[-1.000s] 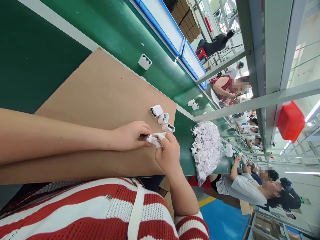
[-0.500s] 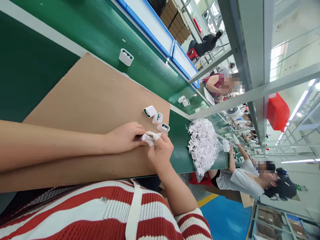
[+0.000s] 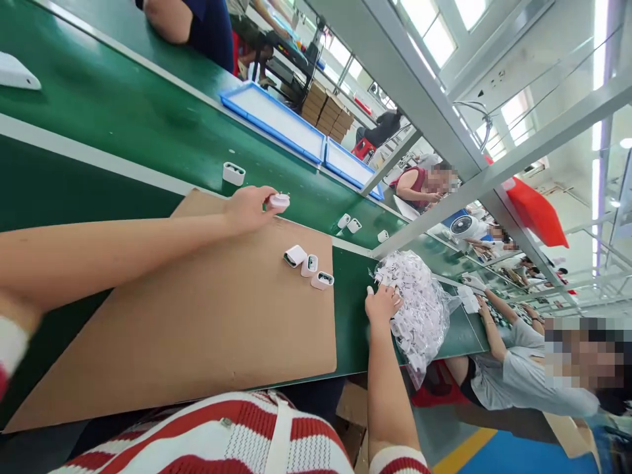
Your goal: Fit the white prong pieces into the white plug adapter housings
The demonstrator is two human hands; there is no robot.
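My left hand [image 3: 249, 209] reaches over the far edge of the cardboard sheet [image 3: 237, 316], its fingers closed on a white charger housing [image 3: 280, 202]. Small pin-like bits show on that housing's upper side. My right hand [image 3: 382, 304] is at the near side of a clear plastic bag [image 3: 419, 322] full of small white parts, thumb apart from the fingers, with white covers on some fingertips. Its fingers touch the parts at the bag's edge; no held part shows. Three white oval housings, the middle one [image 3: 309, 265] among them, lie on the cardboard between my hands.
Another white housing [image 3: 234, 174] stands on the green bench strip [image 3: 162, 125] beyond the cardboard, with several more farther right. Blue-rimmed trays [image 3: 276, 122] line the far side. A metal frame post [image 3: 409, 234] slants beside the bag. A co-worker [image 3: 523, 355] sits at right.
My hands, together over the cardboard before, have parted. The left has moved forward to the green strip with a white housing; the right has moved right to the bag. The view has shifted.
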